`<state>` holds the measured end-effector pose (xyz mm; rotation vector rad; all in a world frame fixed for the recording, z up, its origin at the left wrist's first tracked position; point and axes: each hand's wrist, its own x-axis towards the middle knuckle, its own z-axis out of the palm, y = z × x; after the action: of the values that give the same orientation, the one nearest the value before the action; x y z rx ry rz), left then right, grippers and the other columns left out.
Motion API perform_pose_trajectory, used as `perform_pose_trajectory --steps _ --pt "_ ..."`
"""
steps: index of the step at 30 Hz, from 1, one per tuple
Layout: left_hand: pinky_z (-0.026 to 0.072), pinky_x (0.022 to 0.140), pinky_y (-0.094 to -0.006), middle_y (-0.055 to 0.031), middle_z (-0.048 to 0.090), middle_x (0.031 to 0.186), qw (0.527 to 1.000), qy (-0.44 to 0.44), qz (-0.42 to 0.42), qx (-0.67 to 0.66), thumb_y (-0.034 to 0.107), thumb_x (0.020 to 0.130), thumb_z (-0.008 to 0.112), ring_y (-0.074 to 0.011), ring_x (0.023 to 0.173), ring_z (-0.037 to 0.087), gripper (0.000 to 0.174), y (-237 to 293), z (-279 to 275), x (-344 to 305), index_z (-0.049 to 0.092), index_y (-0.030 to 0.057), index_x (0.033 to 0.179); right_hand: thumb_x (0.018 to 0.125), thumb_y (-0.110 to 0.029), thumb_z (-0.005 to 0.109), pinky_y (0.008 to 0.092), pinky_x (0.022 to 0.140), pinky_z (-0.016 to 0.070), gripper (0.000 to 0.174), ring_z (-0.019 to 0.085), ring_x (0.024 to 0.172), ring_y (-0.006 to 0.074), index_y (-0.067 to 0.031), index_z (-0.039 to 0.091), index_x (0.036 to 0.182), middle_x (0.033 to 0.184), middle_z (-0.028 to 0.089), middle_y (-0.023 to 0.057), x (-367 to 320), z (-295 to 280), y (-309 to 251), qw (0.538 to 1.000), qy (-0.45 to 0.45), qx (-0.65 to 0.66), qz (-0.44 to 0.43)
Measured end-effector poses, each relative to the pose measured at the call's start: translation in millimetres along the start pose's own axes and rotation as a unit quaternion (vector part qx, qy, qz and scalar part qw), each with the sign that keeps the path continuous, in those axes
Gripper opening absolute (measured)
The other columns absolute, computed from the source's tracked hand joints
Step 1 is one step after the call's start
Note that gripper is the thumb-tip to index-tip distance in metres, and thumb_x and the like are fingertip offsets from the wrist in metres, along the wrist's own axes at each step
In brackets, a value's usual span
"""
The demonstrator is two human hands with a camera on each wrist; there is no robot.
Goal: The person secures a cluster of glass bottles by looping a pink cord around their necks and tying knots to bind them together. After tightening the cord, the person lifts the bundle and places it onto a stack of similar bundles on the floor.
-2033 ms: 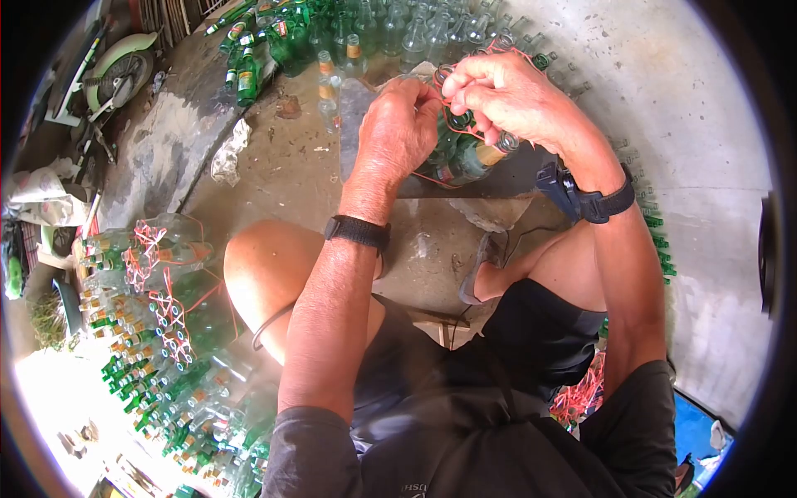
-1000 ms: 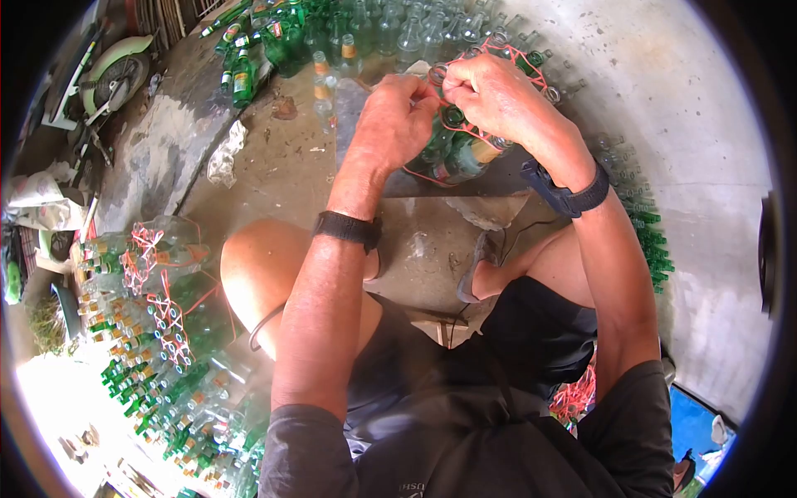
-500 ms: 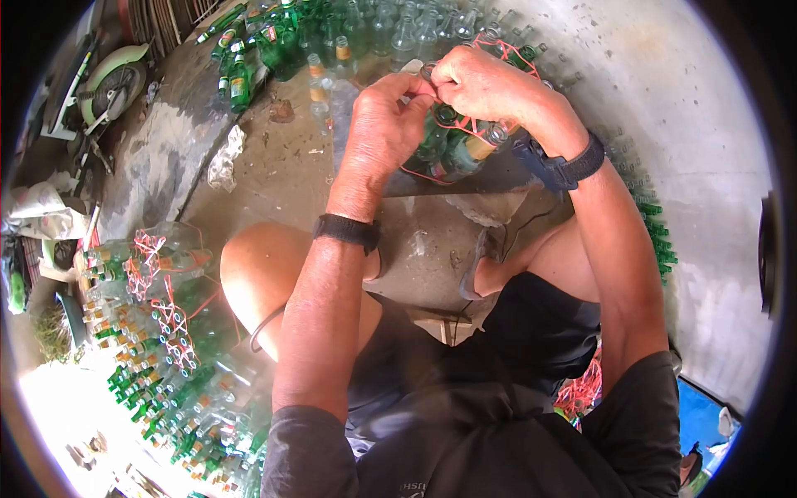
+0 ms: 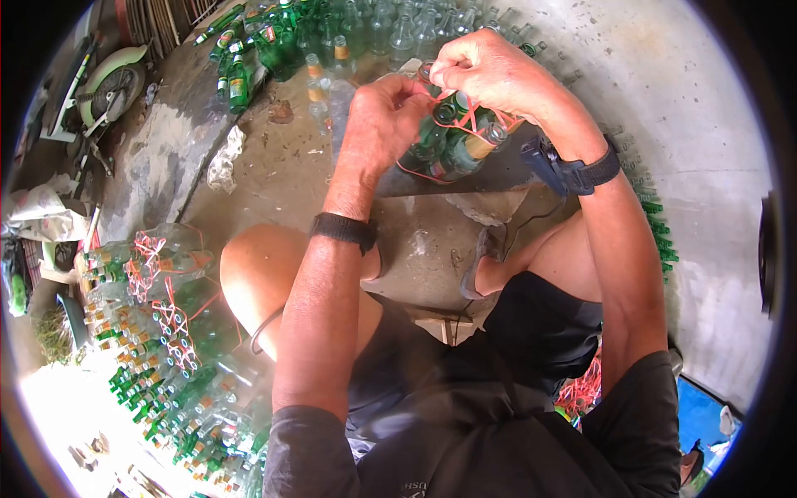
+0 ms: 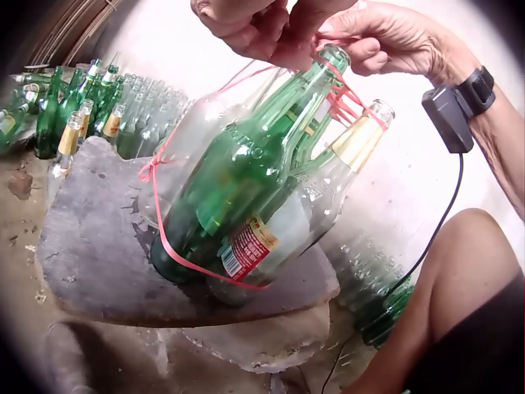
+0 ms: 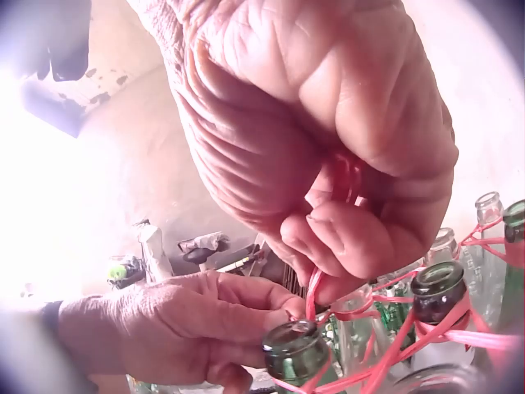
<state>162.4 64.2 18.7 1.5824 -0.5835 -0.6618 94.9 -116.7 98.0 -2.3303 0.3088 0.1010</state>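
Note:
A bundle of green and clear glass bottles [image 4: 452,143] stands tilted on a flat stone slab [image 5: 90,254], bound with red string [image 5: 164,238] round the bodies and necks. Both hands work at the top of the bundle. My left hand [image 4: 413,91] pinches the string beside a green bottle neck [image 6: 295,349]. Just above the necks, my right hand [image 4: 455,68] is curled tight round the red string [image 6: 343,176], which runs taut from it down to the necks. In the right wrist view my right hand [image 6: 328,246] fills the frame, with my left hand [image 6: 279,316] below it.
Tied bottle bundles [image 4: 158,324] lie at the lower left. Loose bottles [image 4: 332,33] stand beyond the slab, and a row of green ones [image 4: 660,241] lines the concrete wall on the right. A pile of red string [image 4: 581,390] sits by my right hip. My knees flank the slab.
Both hands stayed on top of the bundle. The right hand rose a little and drew the red string tighter across the necks, while the left hand kept its pinch.

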Motion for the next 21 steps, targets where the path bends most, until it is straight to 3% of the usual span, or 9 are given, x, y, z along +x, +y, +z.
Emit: perform_pose_trajectory --steps 4,7,10,12,15,16,18,19,21 --pt "0.0605 0.069 -0.0289 -0.0055 0.076 0.096 1.0 0.001 0.006 0.012 0.016 0.098 0.067 -0.0113 0.088 0.069 0.021 -3 -1 3 0.073 -0.0006 0.108 0.096 -0.014 0.069 0.0332 0.05 0.0441 0.015 0.052 0.06 0.009 0.0 0.075 0.095 0.071 0.065 0.0025 -10 0 -8 0.998 0.004 -0.06 -0.002" --pt "0.0596 0.069 -0.0287 -0.0049 0.076 0.095 1.0 0.006 0.016 0.018 0.016 0.098 0.067 -0.0109 0.087 0.069 0.02 -5 0 4 0.074 -0.0002 0.108 0.09 -0.012 0.07 0.0371 0.058 0.0488 0.013 0.059 0.062 0.0138 0.0002 0.076 0.091 0.066 0.065 0.0075 -14 -4 -15 0.996 -0.011 -0.089 0.023" --pt "0.059 0.068 -0.0286 -0.0046 0.076 0.095 1.0 0.002 0.004 0.009 0.016 0.098 0.068 -0.0106 0.086 0.069 0.02 -3 -2 3 0.074 0.0003 0.108 0.089 -0.011 0.067 0.0405 0.062 0.0517 0.014 0.065 0.064 0.021 0.0008 0.074 0.088 0.069 0.069 0.0138 -13 -6 -15 0.993 -0.001 -0.114 0.023" --pt "0.0587 0.068 -0.0286 -0.0045 0.076 0.094 1.0 -0.005 -0.006 0.002 0.017 0.098 0.068 -0.0105 0.086 0.069 0.02 -2 -2 3 0.074 0.0006 0.108 0.087 -0.01 0.064 0.0443 0.065 0.0541 0.014 0.069 0.066 0.031 0.0018 0.071 0.084 0.075 0.07 0.0224 -10 -3 -15 0.982 0.023 -0.186 0.01" --pt "0.0585 0.068 -0.0283 -0.0043 0.076 0.094 1.0 -0.005 -0.009 0.007 0.017 0.097 0.069 -0.0103 0.086 0.069 0.02 -3 -3 4 0.075 0.0011 0.108 0.086 -0.012 0.062 0.0461 0.065 0.0544 0.016 0.067 0.065 0.0383 0.0027 0.068 0.08 0.074 0.068 0.0244 -6 1 -11 0.976 0.048 -0.208 -0.04" --pt "0.0583 0.068 -0.0281 -0.0041 0.076 0.093 1.0 -0.007 -0.012 0.012 0.018 0.097 0.07 -0.0101 0.086 0.069 0.021 -3 -3 4 0.075 0.0013 0.109 0.086 -0.012 0.062 0.0461 0.065 0.0544 0.016 0.067 0.065 0.0383 0.0027 0.068 0.08 0.074 0.068 0.0244 -5 3 -12 0.976 0.048 -0.208 -0.041" --pt "0.0581 0.068 -0.028 -0.0039 0.076 0.093 1.0 -0.009 -0.016 0.018 0.018 0.096 0.07 -0.01 0.086 0.069 0.022 -2 -4 4 0.076 0.0016 0.11 0.093 -0.011 0.065 0.038 0.062 0.0519 0.018 0.064 0.062 0.0191 0.0039 0.066 0.083 0.066 0.062 0.0138 -4 6 -14 0.984 0.001 -0.179 -0.014" --pt "0.0577 0.067 -0.0273 -0.0034 0.077 0.093 1.0 -0.01 -0.022 0.01 0.019 0.096 0.072 -0.0097 0.085 0.069 0.022 0 -4 3 0.076 0.0019 0.11 0.093 -0.011 0.065 0.038 0.062 0.0519 0.018 0.064 0.062 0.0191 0.0039 0.066 0.083 0.066 0.062 0.0138 -6 11 -12 0.984 0.001 -0.179 -0.014" --pt "0.0572 0.067 -0.0267 -0.0029 0.077 0.093 1.0 -0.008 -0.028 0.002 0.019 0.095 0.073 -0.0094 0.083 0.069 0.023 2 -5 3 0.077 0.0022 0.11 0.084 -0.011 0.06 0.0494 0.059 0.0507 0.016 0.062 0.059 0.0412 0.0027 0.064 0.075 0.064 0.059 0.0237 -14 28 -4 0.991 0.069 -0.084 -0.072"
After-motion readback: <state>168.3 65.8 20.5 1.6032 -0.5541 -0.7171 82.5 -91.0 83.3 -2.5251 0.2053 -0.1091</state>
